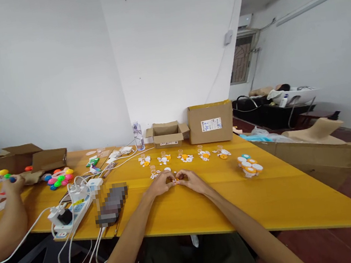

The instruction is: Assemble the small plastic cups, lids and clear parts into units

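My left hand (163,183) and my right hand (191,182) meet fingertip to fingertip above the table. Between them they pinch a small orange and white plastic part (177,181), mostly covered by the fingers. Just behind my left hand stands a small clear cup (153,169) with little white pieces beside it. Farther back, a row of similar groups runs across the table, each with a clear cup (180,152), an orange disc (223,156) and white pieces (204,158). To the right sits a cluster of closed round containers (250,165) with white, orange and teal lids.
An open cardboard box (168,139), a larger closed box (211,129) and a water bottle (138,136) stand along the wall. Left of me lie a power strip (76,213) with cables and a dark phone-like device (112,204). Another person's hands (10,183) work near colourful balls (59,179).
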{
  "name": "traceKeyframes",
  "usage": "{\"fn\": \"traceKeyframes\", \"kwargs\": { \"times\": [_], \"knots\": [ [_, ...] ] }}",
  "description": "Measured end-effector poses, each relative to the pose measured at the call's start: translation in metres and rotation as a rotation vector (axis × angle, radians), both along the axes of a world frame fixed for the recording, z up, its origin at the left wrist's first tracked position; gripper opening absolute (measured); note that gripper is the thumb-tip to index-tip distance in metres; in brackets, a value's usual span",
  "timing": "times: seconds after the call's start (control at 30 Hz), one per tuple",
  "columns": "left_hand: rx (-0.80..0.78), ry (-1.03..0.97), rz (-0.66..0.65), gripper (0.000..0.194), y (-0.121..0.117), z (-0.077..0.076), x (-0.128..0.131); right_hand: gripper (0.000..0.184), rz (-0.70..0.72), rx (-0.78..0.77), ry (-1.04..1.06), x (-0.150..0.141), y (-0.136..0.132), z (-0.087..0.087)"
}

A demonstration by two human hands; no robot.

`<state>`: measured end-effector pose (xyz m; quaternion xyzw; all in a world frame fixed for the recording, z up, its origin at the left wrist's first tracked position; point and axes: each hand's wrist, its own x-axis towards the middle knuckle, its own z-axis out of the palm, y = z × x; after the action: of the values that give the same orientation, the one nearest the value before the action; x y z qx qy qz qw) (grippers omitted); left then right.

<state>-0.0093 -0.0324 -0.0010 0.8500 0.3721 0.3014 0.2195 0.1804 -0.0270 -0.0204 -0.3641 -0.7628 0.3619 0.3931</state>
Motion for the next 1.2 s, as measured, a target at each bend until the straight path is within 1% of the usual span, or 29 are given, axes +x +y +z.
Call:
{"fn": "traceKeyframes", "kwargs": {
  "times": [0.1, 0.27, 0.43, 0.57, 0.9, 1.2],
  "knots": [
    [-0.028, 0.01, 0.005, 0.001, 0.004, 0.0, 0.0, 0.019, 0.005, -0.007, -0.004, 0.0, 0.0, 0.0],
    [-0.102, 0.06, -0.009, 0.005, 0.015, 0.002, 0.0, 0.017, -0.025, 0.003, -0.029, -0.001, 0.004, -0.004],
    [-0.218, 0.223, 0.016, 0.012, 0.025, 0.011, 0.003, 0.014, -0.013, 0.015, -0.021, -0.001, 0.004, -0.004],
    [-0.284, 0.319, 0.011, 0.011, 0.03, 0.017, 0.006, 0.015, -0.009, 0.007, -0.01, -0.001, 0.003, -0.002],
    [-0.325, 0.295, -0.019, 0.011, 0.035, 0.021, 0.007, 0.015, 0.001, 0.021, -0.006, -0.001, -0.001, 0.0],
    [-0.386, 0.281, -0.091, 0.016, 0.044, 0.018, 0.005, 0.011, 0.005, 0.038, -0.014, -0.001, -0.003, 0.002]
  ]
}}
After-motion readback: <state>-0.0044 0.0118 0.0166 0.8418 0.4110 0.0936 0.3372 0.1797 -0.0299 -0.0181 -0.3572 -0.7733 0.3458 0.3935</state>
